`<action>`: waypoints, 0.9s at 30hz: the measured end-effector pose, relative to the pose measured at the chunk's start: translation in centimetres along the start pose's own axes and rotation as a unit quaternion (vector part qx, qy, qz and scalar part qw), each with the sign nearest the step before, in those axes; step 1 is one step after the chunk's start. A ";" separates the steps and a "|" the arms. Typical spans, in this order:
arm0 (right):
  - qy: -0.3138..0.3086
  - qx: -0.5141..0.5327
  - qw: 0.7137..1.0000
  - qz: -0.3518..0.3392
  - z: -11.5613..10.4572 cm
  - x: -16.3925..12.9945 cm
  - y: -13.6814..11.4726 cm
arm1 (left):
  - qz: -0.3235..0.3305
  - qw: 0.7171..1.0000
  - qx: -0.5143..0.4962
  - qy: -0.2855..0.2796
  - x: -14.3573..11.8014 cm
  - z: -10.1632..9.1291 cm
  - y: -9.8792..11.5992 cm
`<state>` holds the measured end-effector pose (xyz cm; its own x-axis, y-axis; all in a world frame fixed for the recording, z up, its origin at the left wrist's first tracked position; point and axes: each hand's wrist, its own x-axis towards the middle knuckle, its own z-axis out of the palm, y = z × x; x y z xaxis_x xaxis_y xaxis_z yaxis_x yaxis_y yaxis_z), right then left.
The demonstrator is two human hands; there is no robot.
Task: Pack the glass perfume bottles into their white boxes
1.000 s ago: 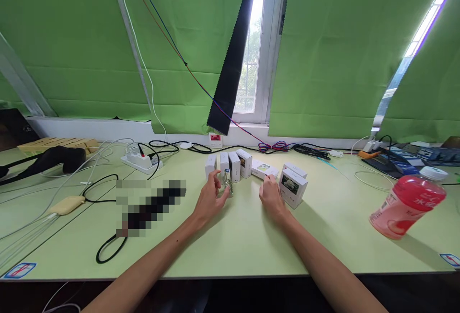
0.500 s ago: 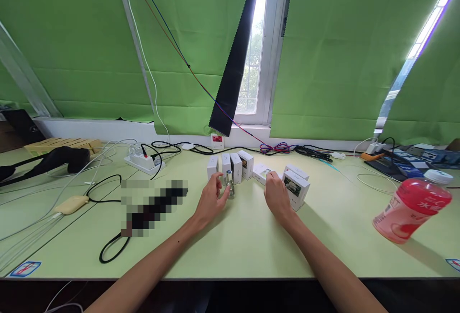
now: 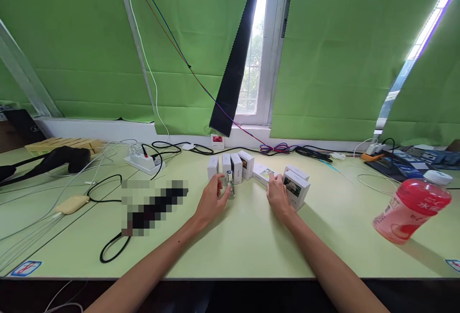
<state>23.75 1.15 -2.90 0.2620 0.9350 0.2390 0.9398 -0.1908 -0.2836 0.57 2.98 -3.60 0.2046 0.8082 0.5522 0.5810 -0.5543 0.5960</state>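
Note:
My left hand rests on the table with its fingers curved and apart. Its thumb is against a small clear glass bottle with a silver cap, standing upright. Behind that hand several small white boxes stand in a row. My right hand is closed, its bent fingers at the right end of a white box lying flat; the fingertips are partly hidden. Just right of this hand stands a white box with a flower picture, and another white box is behind it.
A pink drink bottle stands tilted in view at the right. Black cables run along the back wall. A power strip, white cords and a black strap-like item lie at the left. A blurred dark object is left of my left arm.
My right hand has shifted slightly right, and its fingers are a little less curled at the lying box. My left hand and the glass bottle stay in place.

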 end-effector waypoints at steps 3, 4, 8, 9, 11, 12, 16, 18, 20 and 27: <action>-0.006 -0.008 1.000 -0.008 0.1 -0.2 0.1 | 0.002 1.000 -0.001 0.000 0.0 0.0 0.0; -0.009 -0.010 1.000 -0.016 0.2 -0.2 0.2 | 0.003 1.000 -0.001 0.000 0.0 0.0 0.0; -0.018 -0.008 0.999 -0.034 0.5 -0.1 0.5 | 0.003 1.000 -0.004 -0.004 0.0 0.1 0.0; -0.017 -0.007 0.999 -0.038 0.5 0.0 0.5 | 0.002 1.000 -0.005 -0.005 0.0 0.1 0.1; -0.013 -0.006 0.999 -0.047 0.5 0.1 0.5 | 0.000 1.000 -0.008 -0.007 0.0 0.1 0.1; -0.012 -0.004 0.999 -0.052 0.5 0.2 0.5 | -0.001 1.000 -0.009 -0.008 0.0 0.1 0.1; -0.021 0.001 0.998 -0.056 0.3 0.4 0.3 | 0.001 1.000 -0.010 -0.007 0.0 0.1 0.1; -0.024 0.012 0.998 -0.061 0.3 0.5 0.1 | 0.002 1.000 -0.011 -0.007 0.0 0.1 0.1; -0.015 0.039 0.997 -0.068 0.5 0.6 -0.1 | 0.000 1.000 -0.013 -0.008 0.0 0.1 0.2; 0.034 0.150 0.982 -0.111 0.9 0.7 -1.2 | -0.002 1.000 -0.017 -0.006 0.0 0.0 0.3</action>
<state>22.62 2.29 -3.19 0.0809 0.9198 0.3840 0.8709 0.1222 -0.4761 0.79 2.78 -3.44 0.2124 0.8125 0.5429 0.5541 -0.5578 0.6179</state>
